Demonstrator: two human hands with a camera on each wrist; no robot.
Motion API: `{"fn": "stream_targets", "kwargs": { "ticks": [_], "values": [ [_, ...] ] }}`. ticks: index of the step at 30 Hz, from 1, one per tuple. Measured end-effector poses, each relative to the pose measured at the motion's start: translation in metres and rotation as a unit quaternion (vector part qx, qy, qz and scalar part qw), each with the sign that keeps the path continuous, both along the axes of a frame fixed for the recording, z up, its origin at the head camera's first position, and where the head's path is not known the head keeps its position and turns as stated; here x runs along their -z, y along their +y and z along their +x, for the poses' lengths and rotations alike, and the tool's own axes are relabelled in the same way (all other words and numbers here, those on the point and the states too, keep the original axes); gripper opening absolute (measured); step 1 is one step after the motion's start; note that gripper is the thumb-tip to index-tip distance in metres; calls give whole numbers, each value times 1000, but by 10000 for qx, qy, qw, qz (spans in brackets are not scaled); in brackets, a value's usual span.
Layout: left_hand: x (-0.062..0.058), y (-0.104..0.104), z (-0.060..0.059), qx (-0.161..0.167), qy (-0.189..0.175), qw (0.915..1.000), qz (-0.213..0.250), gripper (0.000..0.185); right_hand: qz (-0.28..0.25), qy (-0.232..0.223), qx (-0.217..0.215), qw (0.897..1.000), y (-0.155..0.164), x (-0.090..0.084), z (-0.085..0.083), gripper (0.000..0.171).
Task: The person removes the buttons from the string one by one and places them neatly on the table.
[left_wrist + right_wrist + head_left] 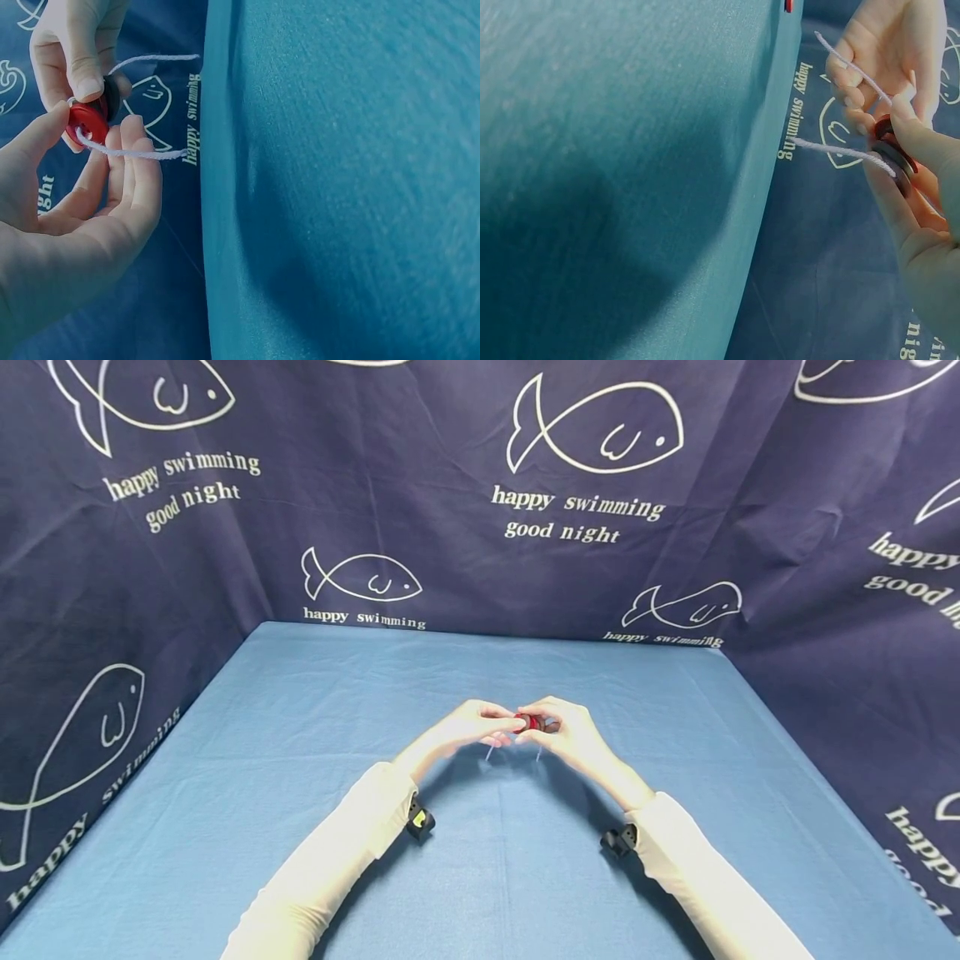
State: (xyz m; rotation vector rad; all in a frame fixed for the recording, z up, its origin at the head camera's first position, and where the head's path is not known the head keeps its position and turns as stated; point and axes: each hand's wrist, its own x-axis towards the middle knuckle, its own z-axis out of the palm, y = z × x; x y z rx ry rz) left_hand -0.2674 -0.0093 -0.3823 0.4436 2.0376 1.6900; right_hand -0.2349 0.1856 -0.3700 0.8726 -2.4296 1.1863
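A: red button (85, 120) between the hands, finish?
B: Smooth, glossy, looks like plastic. Dark button (112, 98) behind it, at its 2 o'clock, similar sheen.
A: string (135, 153)?
B: White twisted yarn, matt, slightly fuzzy.
A: tabletop (300, 710)?
B: Blue cloth cover, matt, fine weave. Backdrop (450, 560) at 12 o'clock: navy printed cloth, creased.
A: sleeves (330, 860)?
B: White soft knit, matt.

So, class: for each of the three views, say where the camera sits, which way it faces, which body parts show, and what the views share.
Head: worn high, facing forward and down at the blue table; both sleeved forearms, left hand and right hand show.
Left wrist: behind the left palm, facing its fingertips; both hands pinch a red button threaded with white string.
Right wrist: behind the right hand, facing the left; both show.
Shared: button and string in all three.
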Motion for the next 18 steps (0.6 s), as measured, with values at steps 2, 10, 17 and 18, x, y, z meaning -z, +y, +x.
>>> {"fn": "stream_targets", "kwargs": {
  "ticks": [2,10,17,18],
  "values": [
    [0,0,0,13,-23,10000,11,35,0,42,-8,10000,0,0,0,36],
    [2,3,-2,36,-26,10000,-69,34,-44,74,-113,9999,1,1,0,37],
    [2,5,-2,8,26,9999,-101,36,-56,7,-298,9995,1,0,0,41],
    [2,5,-2,10,22,10000,-89,36,-49,-29,-337,9994,1,0,0,41]
  ]
}}
